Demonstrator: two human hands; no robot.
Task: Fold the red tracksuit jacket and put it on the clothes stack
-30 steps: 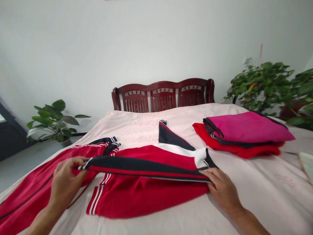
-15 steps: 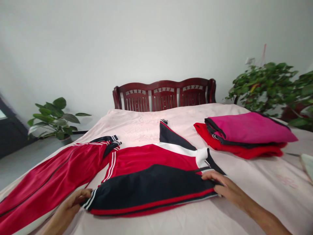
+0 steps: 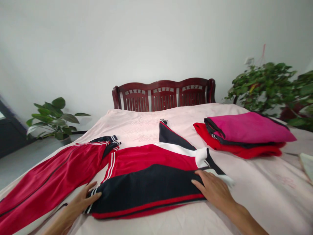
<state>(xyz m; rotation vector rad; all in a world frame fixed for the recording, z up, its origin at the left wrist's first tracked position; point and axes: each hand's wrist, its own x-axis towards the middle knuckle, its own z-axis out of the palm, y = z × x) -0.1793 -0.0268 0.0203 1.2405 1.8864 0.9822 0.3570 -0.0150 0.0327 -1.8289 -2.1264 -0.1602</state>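
A red, navy and white track jacket lies on the bed before me, its near navy sleeve folded across the body toward the left. My left hand rests on the striped cuff of that sleeve, thumb and fingers apart. On the shoulder end, below the white collar, my right hand lies flat with its thumb spread. The far sleeve sticks out toward the headboard. Left of the jacket is a second red garment with white stripes and navy cuffs, close to my left forearm.
Folded clothes, a magenta piece over red fabric, are stacked on the right of the pale pink bedsheet. A dark wooden headboard stands behind. Leafy plants flank the bed, one left, one right.
My right hand has let go of the shoulder edge and moved left to lie flat on the sleeve. My left hand has loosened from the cuff and spread over it.
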